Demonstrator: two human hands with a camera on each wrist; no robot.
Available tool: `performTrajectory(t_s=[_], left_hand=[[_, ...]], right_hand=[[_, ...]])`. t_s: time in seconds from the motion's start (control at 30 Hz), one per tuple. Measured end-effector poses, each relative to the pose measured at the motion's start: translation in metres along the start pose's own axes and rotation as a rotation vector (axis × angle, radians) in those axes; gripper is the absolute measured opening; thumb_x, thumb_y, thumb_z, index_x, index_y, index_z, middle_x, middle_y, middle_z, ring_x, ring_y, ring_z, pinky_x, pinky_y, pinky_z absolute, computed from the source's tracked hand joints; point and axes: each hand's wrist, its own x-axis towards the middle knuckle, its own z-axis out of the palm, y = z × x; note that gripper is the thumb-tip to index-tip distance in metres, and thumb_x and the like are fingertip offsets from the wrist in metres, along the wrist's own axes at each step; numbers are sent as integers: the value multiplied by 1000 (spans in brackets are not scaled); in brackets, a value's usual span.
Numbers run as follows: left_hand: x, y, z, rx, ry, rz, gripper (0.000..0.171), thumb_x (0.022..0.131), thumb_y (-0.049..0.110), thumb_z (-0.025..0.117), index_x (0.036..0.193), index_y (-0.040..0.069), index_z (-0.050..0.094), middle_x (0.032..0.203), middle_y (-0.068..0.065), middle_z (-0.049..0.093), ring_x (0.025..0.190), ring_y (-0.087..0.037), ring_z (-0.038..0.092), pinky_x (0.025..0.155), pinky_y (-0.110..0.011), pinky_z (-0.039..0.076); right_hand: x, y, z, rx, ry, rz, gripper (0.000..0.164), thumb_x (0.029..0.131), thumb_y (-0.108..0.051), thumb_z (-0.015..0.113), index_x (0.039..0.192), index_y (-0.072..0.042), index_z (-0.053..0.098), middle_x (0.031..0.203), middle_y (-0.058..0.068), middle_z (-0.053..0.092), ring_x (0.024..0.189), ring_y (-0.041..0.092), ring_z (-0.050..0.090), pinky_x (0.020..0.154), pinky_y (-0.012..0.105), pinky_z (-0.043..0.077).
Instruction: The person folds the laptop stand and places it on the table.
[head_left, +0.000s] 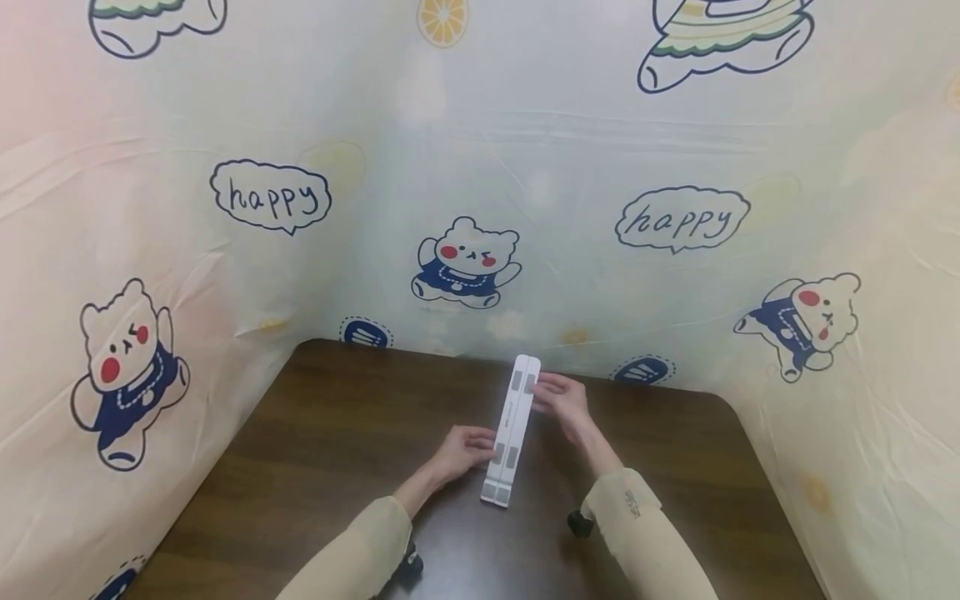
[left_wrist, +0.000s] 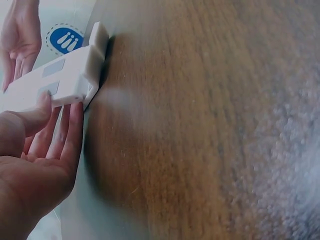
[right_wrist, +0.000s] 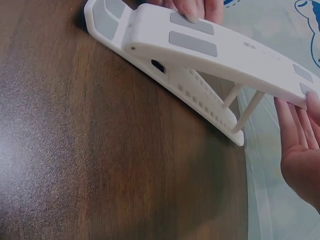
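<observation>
A white folding laptop stand (head_left: pixel 512 425) with grey pads stands on the table, its two long arms lying side by side. In the right wrist view its upper arm (right_wrist: pixel 240 55) slants up from the hinge, propped over the notched base by thin support rods (right_wrist: pixel 250 111). My left hand (head_left: pixel 456 454) holds the near part of the stand from the left, thumb on a grey pad and fingers beneath the edge. From the right, my right hand (head_left: pixel 564 404) pinches the raised far end, thumb on top and fingers underneath.
The brown wooden table (head_left: pixel 315 508) reaches to a pale printed cloth (head_left: pixel 555 275) that hangs behind it and along both sides. Dark wrist devices, one on the left (head_left: pixel 408 567) and one on the right (head_left: pixel 579 523), sit below the sleeves.
</observation>
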Motion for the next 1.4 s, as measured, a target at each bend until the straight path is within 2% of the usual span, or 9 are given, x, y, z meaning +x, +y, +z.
performTrajectory(t_s=[0.13,0.27,0.47,0.6,0.8,0.9,1.13,1.4], left_hand=[[0,1,-1,-24,3,-10,37,97,-4,77,131,-15,69,119,-33,78,107,-40,81,89,-43,70],[1,2,-4,-5,3,-16,36,98,-3,77,132,-14,70,119,-31,79,107,-37,81,89,-41,70],[4,3,-8,23,7,0,34,99,-4,75,131,-14,71,119,-32,79,110,-39,80,91,-42,70],[4,3,-8,44,15,-4,32,99,-3,75,130,-13,72,117,-30,80,109,-37,80,91,-41,69],[4,5,-7,63,34,-12,31,99,-3,74,130,-9,74,118,-27,80,110,-34,80,93,-39,68],[5,6,-8,56,46,-21,32,100,-4,72,131,-8,74,119,-27,80,109,-33,80,93,-38,68],[7,7,-10,68,77,-43,32,101,-4,69,132,-4,75,123,-25,79,107,-28,78,92,-37,66],[8,9,-6,143,121,-29,32,101,-4,68,132,1,76,126,-21,79,113,-29,75,95,-39,62]], right_hand=[[0,-1,-3,31,-25,1,38,101,0,76,137,10,67,118,22,82,89,16,83,85,35,71],[-1,-2,-9,55,-81,12,47,103,2,73,147,10,60,114,16,83,87,13,82,85,34,70],[-4,-3,-18,38,-146,21,53,106,1,69,155,9,53,130,23,78,93,13,82,95,39,69],[-5,-1,-21,61,-148,23,54,106,2,68,156,11,50,131,25,77,94,13,82,101,45,66],[-9,3,-25,90,-150,31,53,106,3,67,156,11,50,140,32,72,94,14,82,97,39,68],[-12,3,-27,95,-156,38,54,106,2,67,156,10,50,141,30,72,98,15,82,98,38,68],[-16,9,-30,143,-165,33,54,105,5,66,156,13,49,125,17,80,98,15,82,96,34,68],[-22,14,-30,181,-118,20,53,105,5,68,155,12,52,130,21,78,99,14,82,94,34,69]])
